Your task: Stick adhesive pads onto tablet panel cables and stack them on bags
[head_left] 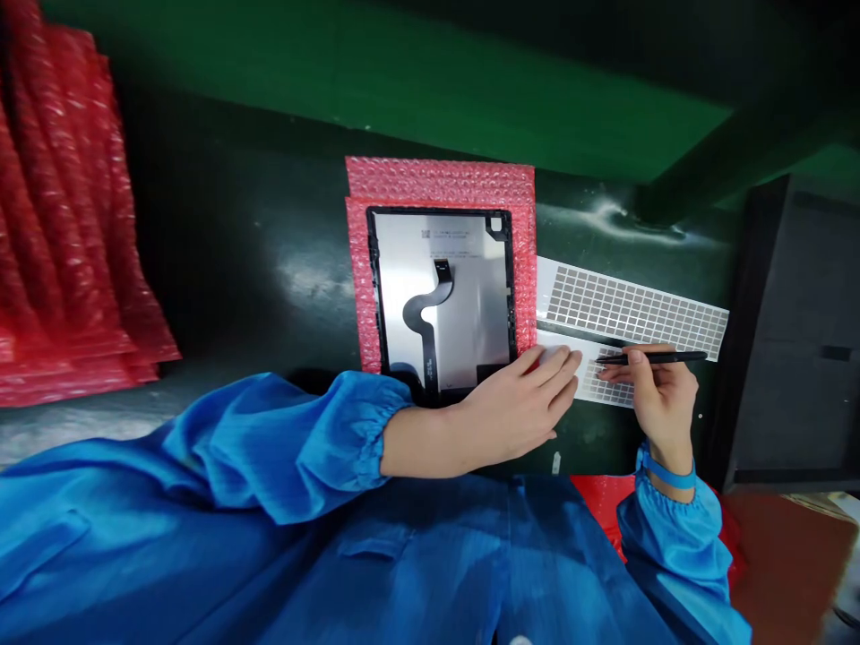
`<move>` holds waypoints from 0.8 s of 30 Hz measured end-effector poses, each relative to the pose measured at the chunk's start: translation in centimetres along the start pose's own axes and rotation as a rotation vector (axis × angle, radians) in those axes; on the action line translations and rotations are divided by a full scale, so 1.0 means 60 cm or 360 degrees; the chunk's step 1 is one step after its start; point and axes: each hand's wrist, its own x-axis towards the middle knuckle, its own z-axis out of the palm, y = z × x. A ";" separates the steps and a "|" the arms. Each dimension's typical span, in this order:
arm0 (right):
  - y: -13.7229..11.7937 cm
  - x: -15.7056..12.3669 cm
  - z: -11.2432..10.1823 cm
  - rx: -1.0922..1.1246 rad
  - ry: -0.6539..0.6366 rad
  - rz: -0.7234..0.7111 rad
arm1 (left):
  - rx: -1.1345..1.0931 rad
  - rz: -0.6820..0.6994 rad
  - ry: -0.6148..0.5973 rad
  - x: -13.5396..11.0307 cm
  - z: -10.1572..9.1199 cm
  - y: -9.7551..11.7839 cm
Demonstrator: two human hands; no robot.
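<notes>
My left hand (511,403) reaches across the front of a display panel and lies on the left part of a white label sheet (568,343), fingers stretched out. In my right hand (662,394) is a slim black pointed tool (672,356); whether it is tweezers or a pen I cannot tell. Its tip points left, over the small grey labels on that sheet. The display panel (477,305), silver-backed with a black frame, lies on red bubble wrap (440,179). A curved black flex cable (417,313) runs down its back. My left forearm hides the panel's near edge.
Behind the first sheet lies a second label sheet (624,300) with rows of grey rectangles. Red bubble-wrap bags (67,224) are piled at the far left. A black box (793,331) stands at the right on the dark green table (248,242). Red material (597,502) shows beside my right sleeve.
</notes>
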 end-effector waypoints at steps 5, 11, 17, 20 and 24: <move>-0.001 0.006 0.002 0.0025 -0.0003 0.0035 | -0.0017 0.0006 -0.0008 0.000 -0.004 -0.004; -0.010 0.018 -0.007 0.0283 0.0067 0.0177 | -0.0054 0.0021 0.0040 0.005 0.002 -0.007; -0.061 0.041 0.026 0.0365 0.0036 0.0070 | -0.0154 0.0067 0.0306 -0.032 -0.037 -0.021; -0.105 0.059 0.090 0.0352 -0.0065 -0.0007 | -0.0151 -0.0113 0.0211 -0.070 -0.056 -0.037; -0.163 0.081 0.201 0.0279 -0.0226 -0.0135 | 0.0021 -0.0445 0.0032 -0.113 -0.048 -0.073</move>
